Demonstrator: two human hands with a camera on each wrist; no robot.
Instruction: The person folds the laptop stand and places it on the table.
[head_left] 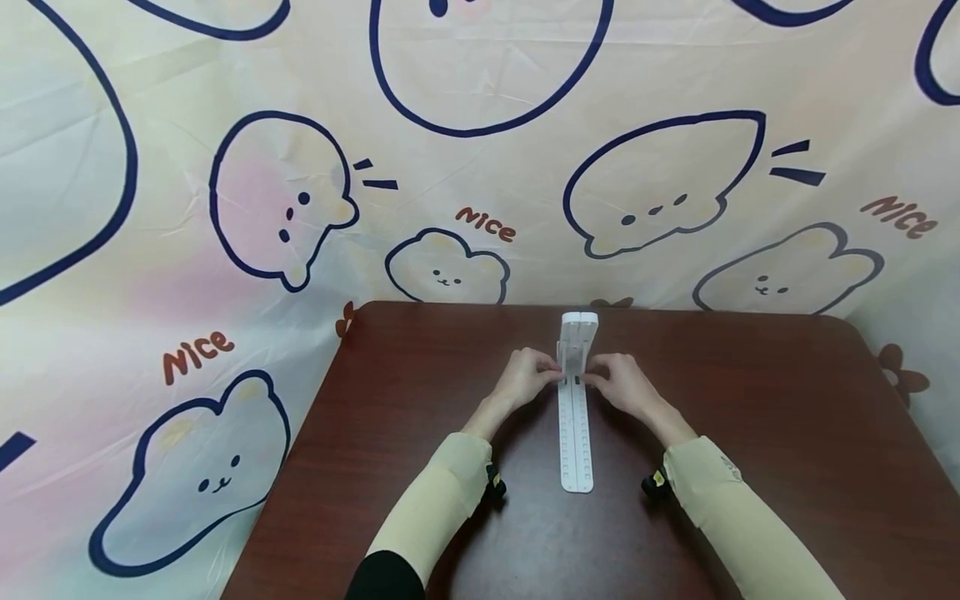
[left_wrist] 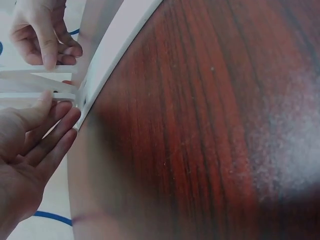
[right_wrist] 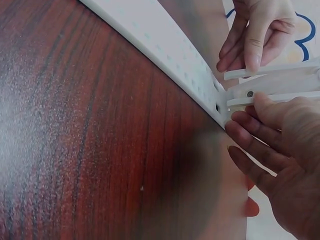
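Note:
A white plastic hinged stand (head_left: 576,442) lies lengthwise on the table, its long flat strip pointing toward me and lined with small holes. At its far end an upright part (head_left: 580,329) rises from the strip. My left hand (head_left: 521,379) pinches the thin left side arm (left_wrist: 35,95) of that part between thumb and fingers, low down near the joint. On the opposite side my right hand (head_left: 618,383) pinches the matching right side arm (right_wrist: 285,99). A slanted inner piece (right_wrist: 270,84) shows between the two arms, with a small dark screw-like spot.
The brown wood-grain table (head_left: 750,400) carries the stand near its back edge. Behind it hangs a pale cloth (head_left: 525,175) printed with blue cartoon outlines. Black wrist devices (head_left: 656,485) sit under both light sleeves (head_left: 450,475).

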